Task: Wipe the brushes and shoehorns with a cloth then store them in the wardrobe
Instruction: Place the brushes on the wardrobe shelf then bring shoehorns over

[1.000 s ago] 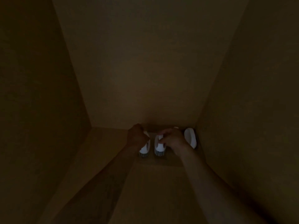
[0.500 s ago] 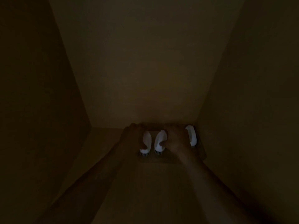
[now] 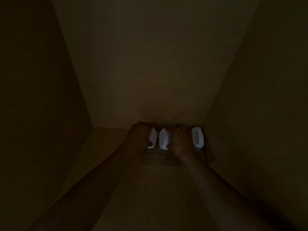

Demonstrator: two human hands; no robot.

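Deep in the dim wardrobe [image 3: 150, 64], three white brushes stand in a row just below frame centre. A second ago both hands covered the two left ones; now the left hand [image 3: 138, 139] rests against the left brush [image 3: 152, 139] and the right hand [image 3: 180, 140] sits between the middle brush [image 3: 164, 139] and the right brush [image 3: 197, 137]. Whether the fingers grip is too dark to tell. The brushes look stored, perhaps being straightened.

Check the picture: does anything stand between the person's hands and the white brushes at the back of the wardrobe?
Nothing visible does. The left hand already rests against the leftmost white plastic brush, the right hand beside the middle white brush. Dim light hides the fingers.
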